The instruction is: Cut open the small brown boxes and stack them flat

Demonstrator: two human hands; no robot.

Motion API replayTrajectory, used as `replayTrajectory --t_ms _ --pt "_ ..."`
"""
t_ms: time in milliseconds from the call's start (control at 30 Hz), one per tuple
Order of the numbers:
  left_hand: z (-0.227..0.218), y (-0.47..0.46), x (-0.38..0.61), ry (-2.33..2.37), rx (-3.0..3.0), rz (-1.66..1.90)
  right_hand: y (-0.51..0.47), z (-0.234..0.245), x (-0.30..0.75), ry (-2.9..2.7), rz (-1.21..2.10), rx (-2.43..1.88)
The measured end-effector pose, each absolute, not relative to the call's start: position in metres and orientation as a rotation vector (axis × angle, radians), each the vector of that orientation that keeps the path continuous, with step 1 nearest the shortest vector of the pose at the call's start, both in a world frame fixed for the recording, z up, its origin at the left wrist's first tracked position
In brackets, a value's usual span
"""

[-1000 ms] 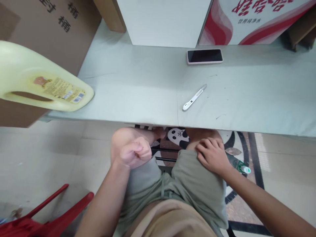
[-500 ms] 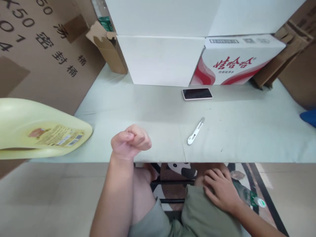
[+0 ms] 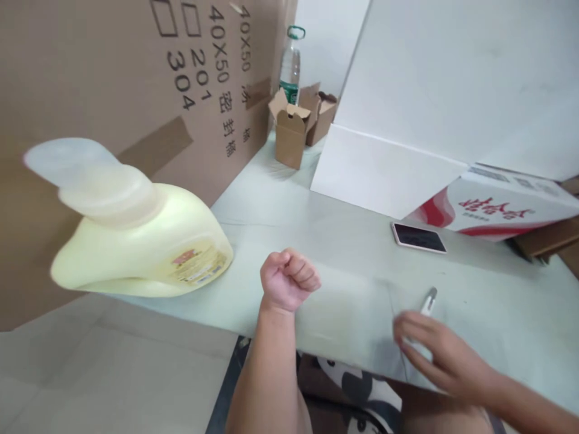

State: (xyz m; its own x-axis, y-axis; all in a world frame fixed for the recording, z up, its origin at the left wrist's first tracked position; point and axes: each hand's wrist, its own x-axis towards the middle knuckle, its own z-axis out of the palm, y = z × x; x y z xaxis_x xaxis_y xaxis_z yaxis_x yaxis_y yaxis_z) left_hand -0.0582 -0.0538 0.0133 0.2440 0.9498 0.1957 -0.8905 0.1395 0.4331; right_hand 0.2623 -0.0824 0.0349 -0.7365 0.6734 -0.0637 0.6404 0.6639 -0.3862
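My left hand (image 3: 290, 280) is a tight fist, knuckles turned to the right, above the front part of the table; nothing shows between its fingers. My right hand (image 3: 446, 355), slightly blurred, is over the table's front edge, its fingers loosely curved and apart from the thumb with nothing held. Just beyond it lies a white utility knife (image 3: 429, 301), whose lower part is hidden by the hand. To the left of my fist stands a large pale yellow jug (image 3: 181, 220) with a translucent cap and a label.
Against the left side leans a big printed carton (image 3: 136, 78). Small brown boxes (image 3: 289, 141) and a plastic bottle (image 3: 290, 63) are at the back. A phone (image 3: 419, 237) lies before a white and red carton (image 3: 493, 208) and white panels (image 3: 371, 163). Panda-patterned fabric (image 3: 362, 386) shows below the table.
The view has swung to the left, bringing in more of the jug and the boxes. My right hand has risen from my lap to above the table near the knife. My left fist stays closed.
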Motion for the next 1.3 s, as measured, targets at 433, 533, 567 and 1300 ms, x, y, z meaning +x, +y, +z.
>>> replayTrajectory --t_ms 433,533,567,1300 --pt "-0.001 -0.043 -0.079 0.179 0.44 1.327 0.252 0.09 -0.068 -2.475 0.307 -1.371" --pt "0.0 -0.04 -0.078 0.199 0.396 1.323 0.275 0.096 -0.081 -2.4 0.319 -1.436" --pt "0.001 -0.04 -0.078 0.207 0.388 1.32 0.277 0.097 -0.081 -2.388 0.306 -1.436" --pt "0.013 -0.053 -0.041 1.257 0.418 2.4 -0.065 0.092 0.201 -1.796 0.424 -1.101"
